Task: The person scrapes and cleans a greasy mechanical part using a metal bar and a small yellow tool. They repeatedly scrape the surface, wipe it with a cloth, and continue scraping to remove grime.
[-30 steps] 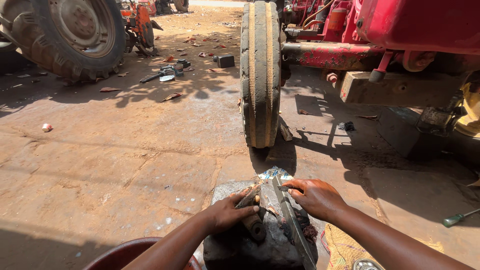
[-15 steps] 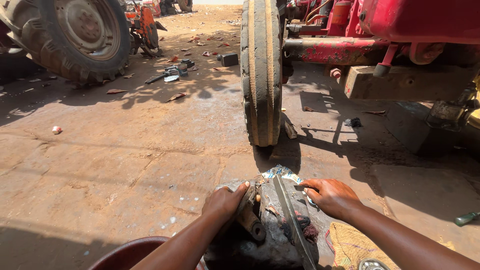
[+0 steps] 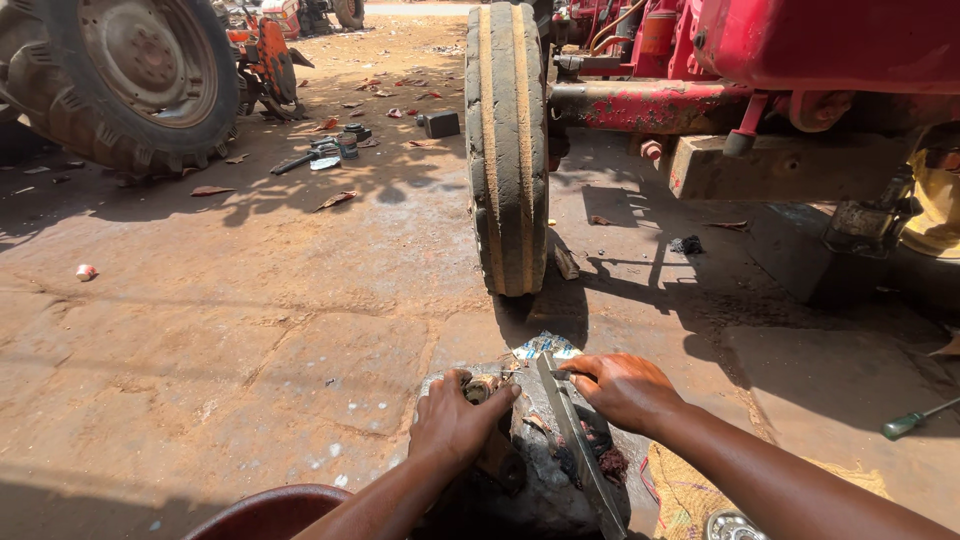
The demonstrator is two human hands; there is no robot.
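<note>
Pressing down on a small rusty round metal part [image 3: 480, 390] atop the grey stone block [image 3: 545, 500], the left hand [image 3: 455, 425] curls its fingers over it, while the right hand [image 3: 625, 390], just beside, grips the long flat steel file [image 3: 580, 450], whose long axis runs away from the body.

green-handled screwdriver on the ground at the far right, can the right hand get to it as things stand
Probably yes: the green-handled screwdriver lies on open ground with nothing between, but the right hand now grips a flat metal bar.

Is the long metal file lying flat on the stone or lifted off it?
Lying flat: the file rests along the stone, right hand pressing its far end.
</note>
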